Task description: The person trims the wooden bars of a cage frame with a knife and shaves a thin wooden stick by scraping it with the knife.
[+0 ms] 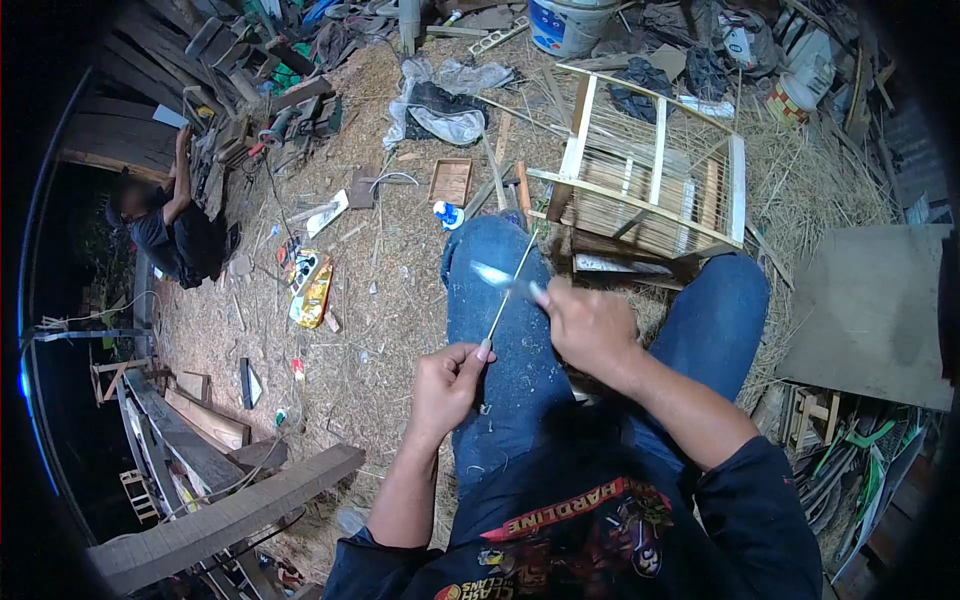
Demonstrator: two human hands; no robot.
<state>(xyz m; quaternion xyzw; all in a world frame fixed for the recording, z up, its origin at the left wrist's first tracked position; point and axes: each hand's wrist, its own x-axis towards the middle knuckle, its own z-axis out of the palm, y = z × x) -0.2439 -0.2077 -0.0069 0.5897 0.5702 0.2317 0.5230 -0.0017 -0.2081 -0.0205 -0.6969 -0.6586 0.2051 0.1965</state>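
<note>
My left hand (447, 388) pinches the lower end of a thin stick (497, 318) between thumb and fingers. The stick slants up and away across my jeans at the thigh. In my right hand (595, 328) is a knife (492, 275), its bright blade smeared by motion. The blade lies across or right beside the stick; whether it touches cannot be made out. My fingers hide most of the knife's handle. Small pale shavings dot the jeans (515, 375) under both hands.
A slatted wooden frame (655, 160) stands ahead on the right. A hammer (523, 187), a small wooden tray (451, 181) and a blue-white bottle (448, 214) lie beyond my knee. Wooden beams (230, 510) are at lower left. Another person (180, 235) crouches at far left.
</note>
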